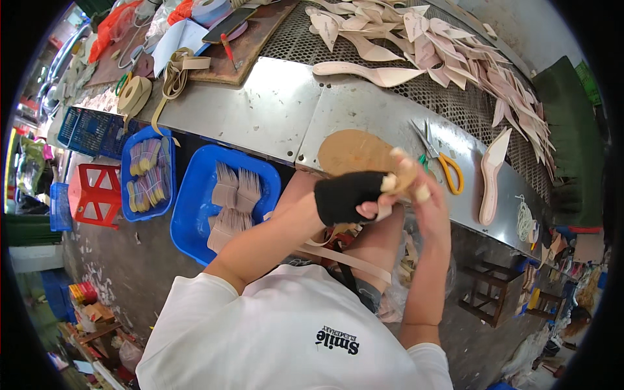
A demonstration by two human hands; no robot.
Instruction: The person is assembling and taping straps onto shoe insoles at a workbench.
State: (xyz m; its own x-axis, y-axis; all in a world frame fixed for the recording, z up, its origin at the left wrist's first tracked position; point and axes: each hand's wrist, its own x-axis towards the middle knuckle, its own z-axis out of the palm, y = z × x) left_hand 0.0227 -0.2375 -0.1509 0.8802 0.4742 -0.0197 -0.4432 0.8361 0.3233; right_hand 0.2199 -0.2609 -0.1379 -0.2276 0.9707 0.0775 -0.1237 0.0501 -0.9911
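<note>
1. We hold a flat, tan, oval insole-shaped board piece (354, 153) in front of our chest, just above the near edge of the grey metal workbench (273, 110).
2. Our left hand (348, 195), in a black fingerless glove, closes its fingers on the piece's lower edge; our right hand (422, 188), its fingertips taped, pinches the right end.
3. We judge it light, thin and fairly stiff, though it would likely crease if bent, so the edges are the place to grip.
4. Orange-handled scissors (442, 162) lie just beside it on the bench, and a pale beige strip (344, 257) hangs below our hands.
</note>
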